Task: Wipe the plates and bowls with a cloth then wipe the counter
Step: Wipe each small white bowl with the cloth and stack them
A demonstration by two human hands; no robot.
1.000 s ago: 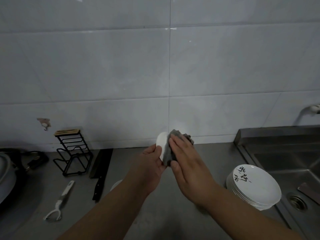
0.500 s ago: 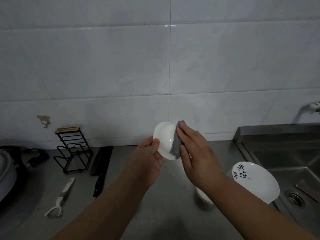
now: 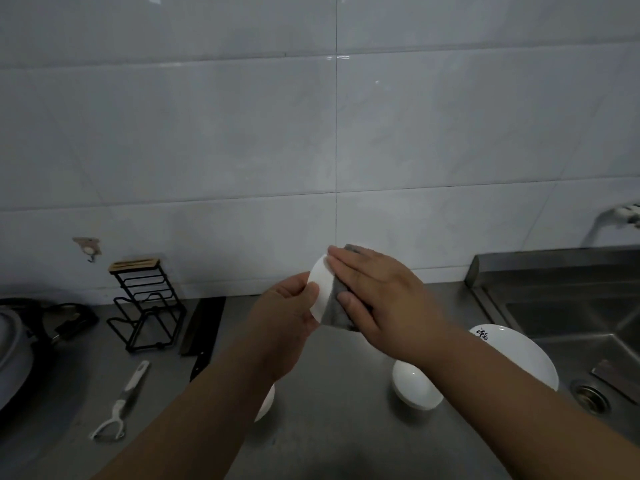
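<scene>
- Tiled wall [image 3: 242, 133]: pale, rises from the back edge of the bench.
- Bench [image 3: 346, 431]: grey, runs the whole width of the view.
- Sink [image 3: 571, 317]: steel, set into the right end of the bench, with a drain at its near side.
- Cooker [image 3: 14, 351]: at the left edge, partly cut off by the view.
- Stack of plates [image 3: 519, 355]: white with dark writing on the top plate. It sits on the bench just beside the sink, partly behind the right forearm.
- Rack [image 3: 145, 306]: black wire with a wooden top, upright near the back edge on the left.
- Knife [image 3: 204, 323]: dark, lies flat just right of the rack, with its long axis running from the back edge toward the front.
- Left hand [image 3: 284, 317]: grips the small bowl [image 3: 320, 289] by its rim, thumb on the near side.
- Right hand [image 3: 384, 299]: fingers lie straight across the cloth [image 3: 337, 306] and the thumb presses into it from below, so the cloth is pinched against the small bowl.
- Small bowl: held in the air above the middle of the bench. It is tipped on edge and shows as a narrow white oval whose long axis runs up and down. Which face meets the cloth I cannot tell.
- Cloth: grey, bunched over the right side of the small bowl.
- White bowl [image 3: 415, 389]: on the bench left of the plates.
- Second white bowl [image 3: 267, 401]: mostly hidden under the left forearm.
- Peeler [image 3: 121, 400]: white, lies near the front left, with its handle pointing back and right.
</scene>
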